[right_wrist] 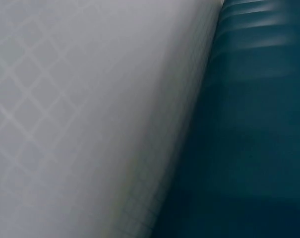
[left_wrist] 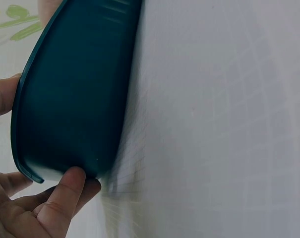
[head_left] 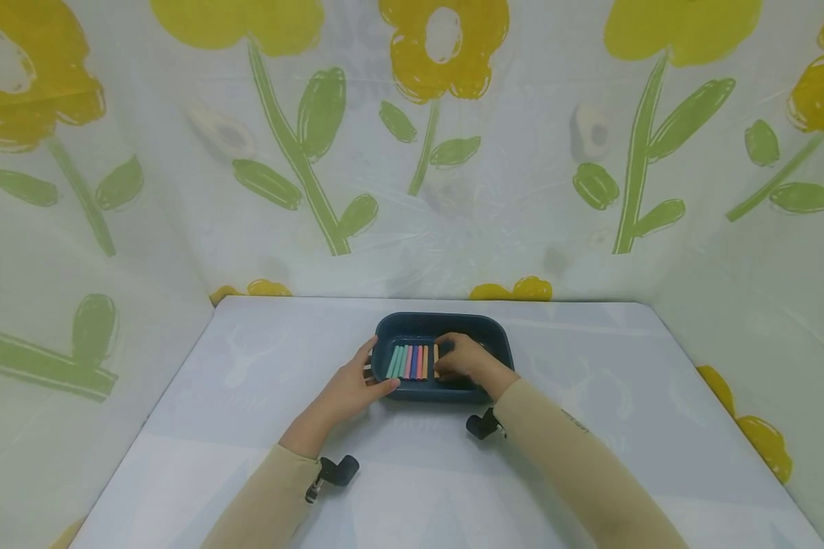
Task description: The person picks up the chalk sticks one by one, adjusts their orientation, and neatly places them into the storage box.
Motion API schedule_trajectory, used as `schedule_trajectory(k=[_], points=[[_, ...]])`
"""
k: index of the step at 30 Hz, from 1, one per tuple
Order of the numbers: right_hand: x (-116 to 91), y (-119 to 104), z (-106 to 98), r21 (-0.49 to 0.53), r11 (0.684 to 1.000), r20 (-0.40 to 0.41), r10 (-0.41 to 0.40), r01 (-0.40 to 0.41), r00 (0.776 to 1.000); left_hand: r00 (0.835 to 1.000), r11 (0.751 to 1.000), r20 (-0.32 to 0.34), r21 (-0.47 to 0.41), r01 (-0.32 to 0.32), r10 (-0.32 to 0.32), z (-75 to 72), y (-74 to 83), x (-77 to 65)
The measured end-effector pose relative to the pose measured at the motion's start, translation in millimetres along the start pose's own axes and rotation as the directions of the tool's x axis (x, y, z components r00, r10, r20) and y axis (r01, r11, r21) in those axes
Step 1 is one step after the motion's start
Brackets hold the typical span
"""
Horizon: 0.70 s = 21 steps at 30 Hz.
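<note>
A dark blue tray (head_left: 439, 395) with rounded corners stands near the back of the table. My left hand (head_left: 346, 389) grips its left end, thumb at the front rim and fingers round the corner; the left wrist view shows fingertips (left_wrist: 70, 186) against the tray's outer wall (left_wrist: 75, 99). Inside, a row of chalk sticks (head_left: 407, 363), green, pink, blue and orange, lies side by side in the left half. My right hand (head_left: 474, 362) reaches into the tray and pinches an orange chalk stick (head_left: 436, 360) just right of the row. The right wrist view shows only tray wall and tabletop.
The white table (head_left: 412, 465) has a faint printed pattern. Behind it and at both sides hangs a pale curtain (head_left: 522, 213) with yellow flowers. A small black camera (head_left: 339, 470) sits at the left wrist, another camera (head_left: 482, 424) at the right.
</note>
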State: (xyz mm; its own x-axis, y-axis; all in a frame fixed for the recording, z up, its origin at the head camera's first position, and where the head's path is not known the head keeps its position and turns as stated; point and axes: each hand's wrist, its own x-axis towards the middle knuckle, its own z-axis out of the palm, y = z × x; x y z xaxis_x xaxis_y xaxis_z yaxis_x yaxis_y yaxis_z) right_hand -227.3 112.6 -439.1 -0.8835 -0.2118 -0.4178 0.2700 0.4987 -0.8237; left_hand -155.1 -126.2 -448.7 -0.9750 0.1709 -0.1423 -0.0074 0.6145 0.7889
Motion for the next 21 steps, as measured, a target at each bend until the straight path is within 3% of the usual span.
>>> schedule_trajectory(k=[21], points=[[-3.8,-3.7,1.8,-0.079,0.996,-0.014,0.031,-0.032,0.999,1.000,1.000,-0.006,-0.005,-0.002,0.002,-0.6,1.4,-1.5]])
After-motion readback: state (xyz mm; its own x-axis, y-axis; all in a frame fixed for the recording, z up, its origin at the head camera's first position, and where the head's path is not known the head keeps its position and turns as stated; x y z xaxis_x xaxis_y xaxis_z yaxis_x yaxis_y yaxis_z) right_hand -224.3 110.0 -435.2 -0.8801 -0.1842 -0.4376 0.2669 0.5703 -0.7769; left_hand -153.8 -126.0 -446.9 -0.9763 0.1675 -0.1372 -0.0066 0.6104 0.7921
